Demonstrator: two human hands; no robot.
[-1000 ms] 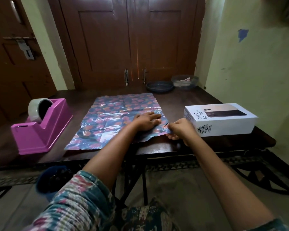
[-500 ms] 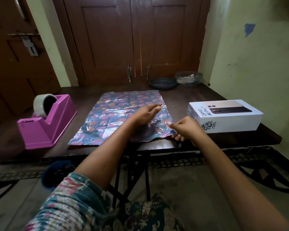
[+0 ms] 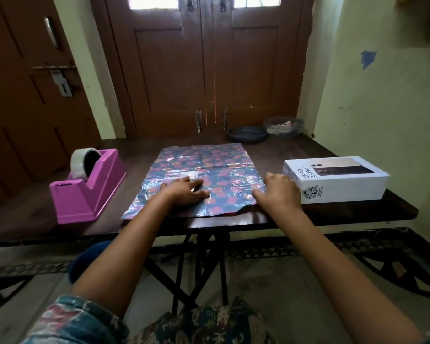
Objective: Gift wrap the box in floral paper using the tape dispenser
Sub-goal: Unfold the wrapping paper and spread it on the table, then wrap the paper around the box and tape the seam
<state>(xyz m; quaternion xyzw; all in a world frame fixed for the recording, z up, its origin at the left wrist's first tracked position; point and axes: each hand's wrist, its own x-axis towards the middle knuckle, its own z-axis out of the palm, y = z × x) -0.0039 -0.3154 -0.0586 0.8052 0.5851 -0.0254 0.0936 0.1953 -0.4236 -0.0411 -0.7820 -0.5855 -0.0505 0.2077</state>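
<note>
A sheet of shiny floral paper point(image 3: 204, 167), blue with red flowers, lies spread flat on the dark wooden table point(image 3: 233, 220). My left hand point(image 3: 184, 191) presses flat on the sheet's near middle, fingers straight. At the sheet's right edge rests my right hand point(image 3: 279, 192), fingers relaxed, between the paper and the white phone box point(image 3: 338, 180). The box sits on the table's right side, apart from the paper. To the left of the sheet stands a pink tape dispenser point(image 3: 85, 189) with a clear roll.
A dark round dish point(image 3: 247, 134) and a clear bowl point(image 3: 283, 126) sit at the table's far right, by brown double doors. A yellow wall runs close along the right side. The table's near edge lies just below the paper.
My right hand let go of its pinch on the paper's near right corner and now lies relaxed at the edge. My left hand slid left and flattened. The sheet lies smoother.
</note>
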